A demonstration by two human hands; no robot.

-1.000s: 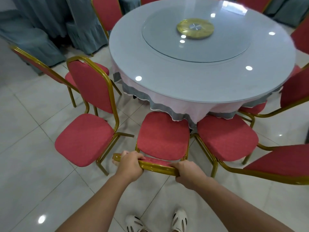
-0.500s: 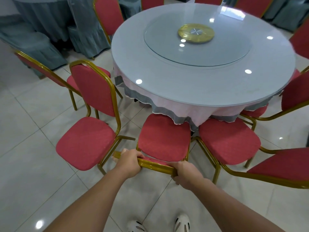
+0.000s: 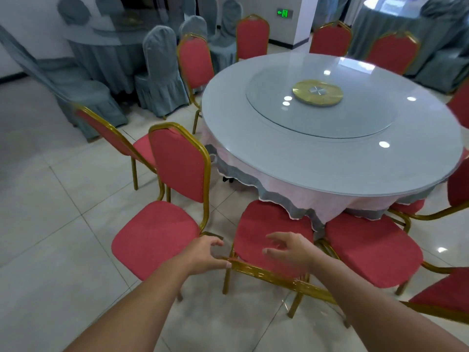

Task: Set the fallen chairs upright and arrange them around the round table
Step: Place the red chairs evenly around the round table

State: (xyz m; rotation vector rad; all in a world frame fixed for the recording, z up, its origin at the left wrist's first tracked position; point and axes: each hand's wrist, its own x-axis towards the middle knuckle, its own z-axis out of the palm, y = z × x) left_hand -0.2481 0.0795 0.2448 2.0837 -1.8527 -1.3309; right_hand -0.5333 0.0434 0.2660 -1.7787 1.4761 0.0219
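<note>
The round table (image 3: pixel 253 148), smooth and glass-topped over a pink and grey scalloped cloth, fills my right. The chair (image 3: pixel 274 232) before me stands upright. Its nubby red seat is partly tucked under the cloth hem, and its ribbed gold top rail (image 3: pixel 274 275) is nearest me. My left hand (image 3: pixel 203 252) curls loosely, one fingertip touching the rail's end, gripping nothing. My right hand (image 3: pixel 291 250) hovers above the rail, fingers spread wide, empty.
</note>
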